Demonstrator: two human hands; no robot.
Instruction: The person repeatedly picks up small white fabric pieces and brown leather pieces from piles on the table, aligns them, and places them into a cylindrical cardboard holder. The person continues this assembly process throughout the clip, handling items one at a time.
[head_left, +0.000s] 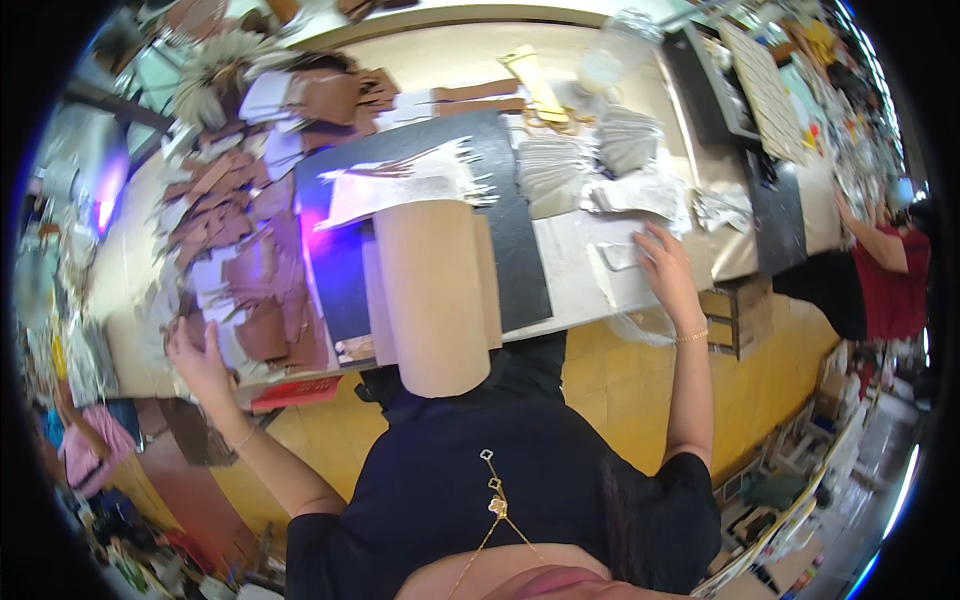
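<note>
At the table's left front, my left hand (203, 362) rests beside the pile of brown leather pieces (265, 330), thumb and fingers apart. My right hand (668, 268) is over the right part of the table, fingers spread, at a flat white piece (622, 257); nothing shows gripped in it. Between the hands, a tan curved sheet (430, 290) lies on a black mat (520, 250) and reaches over the front edge toward me. Behind it is a white sheet with thin strips (410, 185). Fanned stacks of pale pieces (553, 175) stand beyond my right hand.
Brown and white pieces (215, 215) cover the table's left side. A yellow strap-like item (535, 85) and a clear plastic bag (615, 55) lie at the back. A black box (705, 85) is at the far right. Another person in red (895, 280) is to the right.
</note>
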